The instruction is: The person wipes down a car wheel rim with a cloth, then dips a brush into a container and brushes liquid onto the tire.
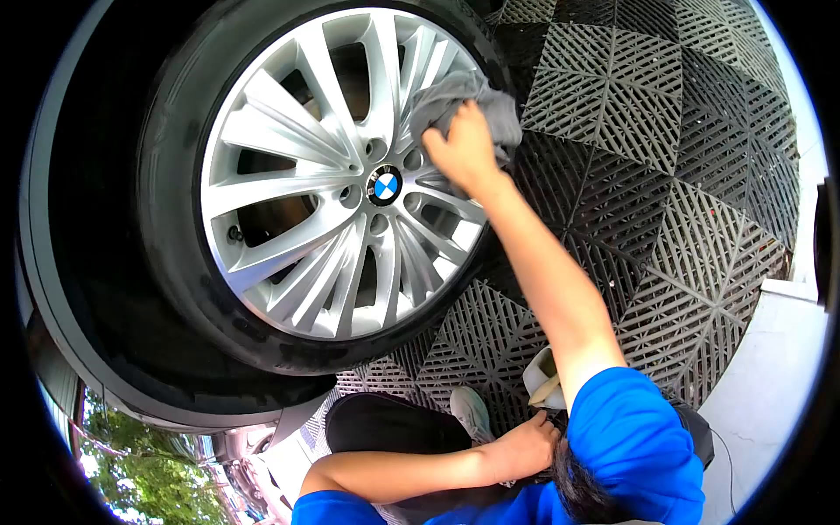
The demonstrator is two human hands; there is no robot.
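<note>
A silver multi-spoke wheel [302, 188] with a blue-and-white centre cap [384, 185] sits in a black tire [171, 175]. My right hand [464, 149] presses a crumpled grey cloth [499, 109] against the wheel's right-hand spokes and rim, fingers bent into the fabric. Part of the rim is hidden beneath it. Low in the view, my left hand [521, 449] lies near my blue right sleeve, fingers curled together. What is under those fingers, if anything, is hidden.
Black and grey slatted floor tiles [604, 96] lie right of the wheel. A dark wheel arch [87, 289] curves around its left. Below the tire are a light shoe [472, 411] and a cream rounded object [542, 378]. A white ledge [770, 367] borders the right side.
</note>
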